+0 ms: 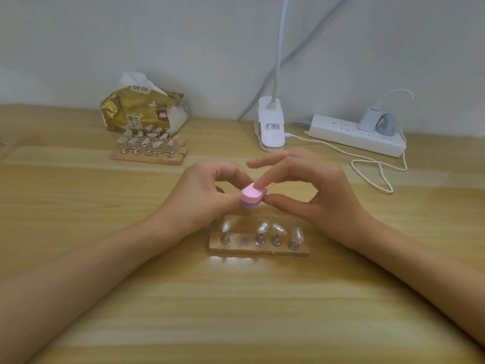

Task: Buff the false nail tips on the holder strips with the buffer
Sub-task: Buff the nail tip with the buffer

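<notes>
A small pink and purple buffer (252, 197) is held above the table between both hands. My right hand (312, 190) pinches it, one fingertip on its pink top and the thumb at its right end. My left hand (207, 195) is curled at the buffer's left side, thumb against it, and seems to pinch a nail tip stand that is almost wholly hidden. Just below lies a wooden holder strip (259, 248) with several clear nail tips (262, 228) on metal stands and one bare slot (244, 241).
More holder strips (149, 156) with several nail tips lie at the back left, in front of a gold tissue pack (141, 111). A white clip lamp (270, 127) stands at the back centre. A power strip (357, 135) and a looped white cable (378, 172) lie right.
</notes>
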{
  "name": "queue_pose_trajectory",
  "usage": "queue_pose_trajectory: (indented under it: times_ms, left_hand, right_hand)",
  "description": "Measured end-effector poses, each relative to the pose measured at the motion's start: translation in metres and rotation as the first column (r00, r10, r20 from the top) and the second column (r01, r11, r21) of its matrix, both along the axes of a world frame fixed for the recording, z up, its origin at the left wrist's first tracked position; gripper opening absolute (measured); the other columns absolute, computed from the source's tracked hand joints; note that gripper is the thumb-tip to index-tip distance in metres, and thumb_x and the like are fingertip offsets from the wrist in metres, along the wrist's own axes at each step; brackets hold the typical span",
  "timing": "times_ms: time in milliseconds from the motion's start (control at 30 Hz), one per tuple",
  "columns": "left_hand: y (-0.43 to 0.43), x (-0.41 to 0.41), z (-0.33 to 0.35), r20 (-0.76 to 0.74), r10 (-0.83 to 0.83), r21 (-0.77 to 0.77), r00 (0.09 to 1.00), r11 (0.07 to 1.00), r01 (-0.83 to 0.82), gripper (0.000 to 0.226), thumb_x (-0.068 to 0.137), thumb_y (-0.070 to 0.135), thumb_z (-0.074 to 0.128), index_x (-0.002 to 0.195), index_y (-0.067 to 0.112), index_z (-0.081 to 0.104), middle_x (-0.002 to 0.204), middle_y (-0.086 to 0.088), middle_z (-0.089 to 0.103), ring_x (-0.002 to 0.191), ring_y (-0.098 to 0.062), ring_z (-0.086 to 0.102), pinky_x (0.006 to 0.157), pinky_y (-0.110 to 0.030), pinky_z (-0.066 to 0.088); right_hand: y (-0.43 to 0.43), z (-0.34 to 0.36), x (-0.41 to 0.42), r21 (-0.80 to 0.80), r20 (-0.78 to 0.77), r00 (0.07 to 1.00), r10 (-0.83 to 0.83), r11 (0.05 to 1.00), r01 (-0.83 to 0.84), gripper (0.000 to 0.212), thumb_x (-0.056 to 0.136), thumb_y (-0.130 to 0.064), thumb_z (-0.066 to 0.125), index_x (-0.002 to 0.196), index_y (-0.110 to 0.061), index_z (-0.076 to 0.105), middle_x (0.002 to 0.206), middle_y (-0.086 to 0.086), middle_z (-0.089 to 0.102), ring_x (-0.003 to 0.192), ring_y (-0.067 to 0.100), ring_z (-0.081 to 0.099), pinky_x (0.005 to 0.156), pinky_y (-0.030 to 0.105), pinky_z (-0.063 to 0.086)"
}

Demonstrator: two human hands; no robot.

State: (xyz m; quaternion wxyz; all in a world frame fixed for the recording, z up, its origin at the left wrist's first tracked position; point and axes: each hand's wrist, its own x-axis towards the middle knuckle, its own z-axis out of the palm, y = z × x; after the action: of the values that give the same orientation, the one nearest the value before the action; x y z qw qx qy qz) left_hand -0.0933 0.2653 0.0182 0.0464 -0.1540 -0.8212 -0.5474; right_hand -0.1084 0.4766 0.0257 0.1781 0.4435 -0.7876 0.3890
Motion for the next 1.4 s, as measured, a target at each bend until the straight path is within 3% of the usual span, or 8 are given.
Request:
queue_pose_trajectory:
  times_ms: [233, 367, 500, 633, 767, 900, 1267, 1400]
  left_hand:
    - [0.0, -0.002, -0.001, -0.018, -0.006, 0.001, 1.0, 1.0, 0.006, 0.009, 0.083, 0.019, 0.076, 0.076, 0.025, 0.074, 0.088, 0.013, 0.075, 0.042, -0.001, 0.046, 0.043, -0.012, 0.036]
    - [-0.001, -0.001, -0.002, -0.006, -0.016, 0.014, 1.0, 1.0, 0.016, 0.005, 0.08, 0.029, 0.078, 0.08, 0.025, 0.075, 0.084, 0.017, 0.072, 0.04, -0.006, 0.045, 0.042, -0.016, 0.037]
    - [-0.003, -0.001, -0.001, -0.021, -0.024, 0.017, 0.999, 1.0, 0.024, 0.006, 0.08, 0.029, 0.077, 0.079, 0.025, 0.074, 0.08, 0.019, 0.07, 0.039, -0.006, 0.044, 0.042, -0.014, 0.036]
    - [-0.002, -0.001, -0.001, -0.03, -0.031, 0.018, 0.999, 0.999, 0.031, 0.004, 0.08, 0.027, 0.078, 0.078, 0.027, 0.075, 0.081, 0.015, 0.072, 0.04, -0.01, 0.045, 0.042, -0.016, 0.037]
    - [-0.002, 0.0, -0.001, -0.032, -0.035, 0.012, 0.999, 0.999, 0.036, 0.005, 0.079, 0.028, 0.078, 0.078, 0.025, 0.074, 0.069, 0.017, 0.067, 0.038, -0.006, 0.043, 0.042, -0.015, 0.035]
    - [-0.001, 0.0, -0.001, -0.04, -0.033, 0.023, 0.999, 0.999, 0.034, 0.006, 0.078, 0.029, 0.079, 0.08, 0.024, 0.076, 0.077, 0.013, 0.071, 0.038, -0.009, 0.044, 0.042, -0.016, 0.035]
    - [-0.002, 0.001, -0.001, -0.048, -0.069, 0.005, 0.996, 0.998, 0.07, 0.014, 0.071, 0.032, 0.084, 0.076, 0.025, 0.073, 0.063, 0.019, 0.065, 0.038, -0.005, 0.041, 0.041, -0.013, 0.033]
    - [-0.002, 0.0, -0.002, -0.052, -0.058, 0.026, 0.997, 0.998, 0.059, 0.006, 0.079, 0.024, 0.08, 0.077, 0.026, 0.074, 0.074, 0.018, 0.07, 0.038, -0.007, 0.043, 0.042, -0.013, 0.034]
  right_hand:
    - [0.004, 0.004, -0.006, -0.177, 0.058, 0.997, -0.048, 0.983, 0.058, 0.025, 0.088, -0.003, 0.074, 0.11, -0.011, 0.065, 0.105, 0.005, 0.071, 0.101, 0.021, 0.069, 0.088, 0.042, 0.057]
    - [0.007, 0.001, -0.008, -0.073, 0.071, 0.997, -0.042, 0.996, 0.047, 0.019, 0.087, -0.001, 0.074, 0.106, -0.004, 0.072, 0.104, 0.009, 0.069, 0.099, 0.023, 0.067, 0.077, 0.041, 0.059]
    - [-0.002, -0.002, -0.005, 0.004, -0.079, 0.997, 0.018, 1.0, -0.018, 0.02, 0.084, -0.002, 0.078, 0.104, -0.006, 0.076, 0.1, 0.007, 0.068, 0.093, 0.02, 0.067, 0.077, 0.036, 0.056]
    - [0.003, 0.0, -0.009, -0.143, 0.031, 0.997, -0.073, 0.987, 0.077, 0.026, 0.082, 0.003, 0.076, 0.106, -0.007, 0.074, 0.101, 0.011, 0.068, 0.095, 0.023, 0.068, 0.083, 0.042, 0.058]
    - [-0.005, -0.003, -0.001, -0.025, -0.095, 0.996, 0.002, 1.0, -0.004, 0.021, 0.083, -0.004, 0.077, 0.104, -0.006, 0.076, 0.1, 0.007, 0.07, 0.096, 0.016, 0.069, 0.087, 0.028, 0.054]
    - [-0.001, 0.0, -0.005, -0.11, -0.023, 0.995, -0.098, 0.989, 0.095, 0.023, 0.082, 0.0, 0.077, 0.105, -0.005, 0.075, 0.1, 0.01, 0.071, 0.095, 0.023, 0.068, 0.085, 0.039, 0.056]
    - [-0.005, -0.003, 0.001, -0.031, -0.093, 0.996, 0.013, 0.999, -0.016, 0.022, 0.083, -0.004, 0.077, 0.105, -0.005, 0.075, 0.101, 0.009, 0.071, 0.095, 0.018, 0.069, 0.088, 0.031, 0.055]
    - [0.001, 0.0, -0.006, -0.15, 0.019, 0.998, -0.062, 0.987, 0.064, 0.024, 0.083, 0.001, 0.075, 0.106, -0.005, 0.074, 0.103, 0.013, 0.069, 0.099, 0.025, 0.069, 0.089, 0.044, 0.056]
